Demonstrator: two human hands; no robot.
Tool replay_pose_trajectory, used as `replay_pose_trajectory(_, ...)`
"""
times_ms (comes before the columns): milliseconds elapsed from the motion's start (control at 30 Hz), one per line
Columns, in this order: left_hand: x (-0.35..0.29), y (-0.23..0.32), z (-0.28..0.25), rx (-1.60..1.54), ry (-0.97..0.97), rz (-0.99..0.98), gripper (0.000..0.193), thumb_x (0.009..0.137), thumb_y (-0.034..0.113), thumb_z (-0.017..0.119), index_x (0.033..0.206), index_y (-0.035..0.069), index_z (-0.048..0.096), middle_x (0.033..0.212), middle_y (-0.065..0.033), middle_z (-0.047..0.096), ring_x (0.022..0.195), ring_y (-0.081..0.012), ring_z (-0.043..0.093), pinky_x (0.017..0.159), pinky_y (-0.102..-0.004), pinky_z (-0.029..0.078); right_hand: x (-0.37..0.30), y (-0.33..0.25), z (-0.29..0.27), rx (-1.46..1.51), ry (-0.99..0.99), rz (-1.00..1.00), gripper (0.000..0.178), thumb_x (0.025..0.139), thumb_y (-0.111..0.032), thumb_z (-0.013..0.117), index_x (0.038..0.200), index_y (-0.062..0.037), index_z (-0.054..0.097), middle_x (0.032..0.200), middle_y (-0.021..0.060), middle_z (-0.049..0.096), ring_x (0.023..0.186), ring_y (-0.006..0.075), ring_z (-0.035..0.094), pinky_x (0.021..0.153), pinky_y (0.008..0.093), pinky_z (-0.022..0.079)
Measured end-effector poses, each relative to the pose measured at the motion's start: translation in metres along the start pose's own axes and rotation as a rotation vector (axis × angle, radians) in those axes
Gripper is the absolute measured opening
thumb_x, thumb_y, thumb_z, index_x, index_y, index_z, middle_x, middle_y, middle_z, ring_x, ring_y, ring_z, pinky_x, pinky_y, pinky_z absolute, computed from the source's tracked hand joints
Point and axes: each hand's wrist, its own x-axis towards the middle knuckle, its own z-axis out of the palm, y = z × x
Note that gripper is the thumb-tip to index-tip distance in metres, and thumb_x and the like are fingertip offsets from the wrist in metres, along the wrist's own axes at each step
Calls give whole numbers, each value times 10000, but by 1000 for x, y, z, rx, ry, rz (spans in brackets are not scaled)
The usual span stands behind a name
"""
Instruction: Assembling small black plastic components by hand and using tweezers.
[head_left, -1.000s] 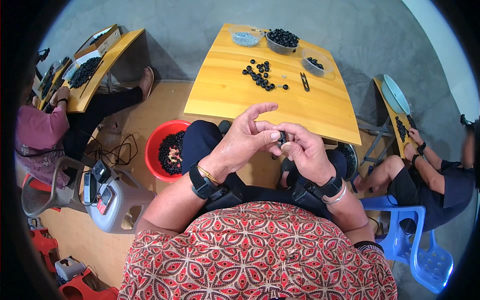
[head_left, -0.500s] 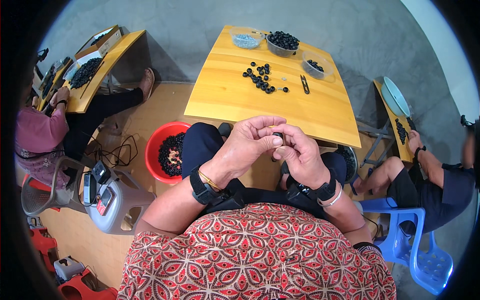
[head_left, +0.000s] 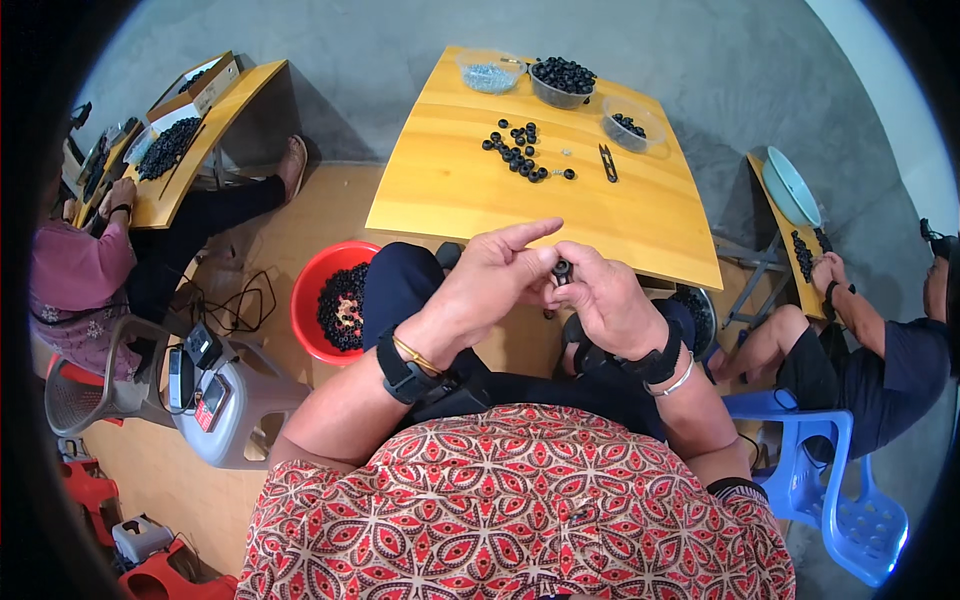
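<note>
My right hand [head_left: 618, 308] pinches a small round black part [head_left: 562, 269] between thumb and index finger, in front of the table's near edge. Its hollow end faces up. Beside it, my left hand [head_left: 478, 278] has the index finger stretched out, while the thumb is pressed to the curled fingers at the part's left side. What those fingers hold, if anything, is hidden. On the yellow wooden table [head_left: 440, 195] lie several loose black round parts [head_left: 516, 158], small silvery bits and black thread snips [head_left: 608, 163].
Clear tubs at the table's far side hold small pale pieces [head_left: 490, 78], black parts [head_left: 563, 75] and a few more black parts [head_left: 627, 124]. A red basin [head_left: 303, 300] stands at left on the floor. Co-workers sit either side; a blue chair [head_left: 835, 480] is at right.
My left index finger has lifted and straightened away from the black part. My right hand has tilted the part so that its hollow end shows.
</note>
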Motion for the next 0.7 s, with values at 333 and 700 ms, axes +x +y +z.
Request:
replay_pose_trajectory(333,1,5,-14,-84,-117,-62,217,858,224,513,825,16,565,641,-22,539,557,-94,518,496,-219,463,1,-5,-12,-129,-12,-39,264,808,-31,503,1058,-3,423,870,164,554,776,305,574,658,324,452)
replay_pose_trajectory(700,5,3,-8,-181,-165,-214,201,838,235,545,790,42,574,593,9,524,496,-74,471,464,-218,410,-1,4,-6,-80,0,-110,305,769,-1,524,1058,2,423,889,172,539,823,341,548,693,339,440)
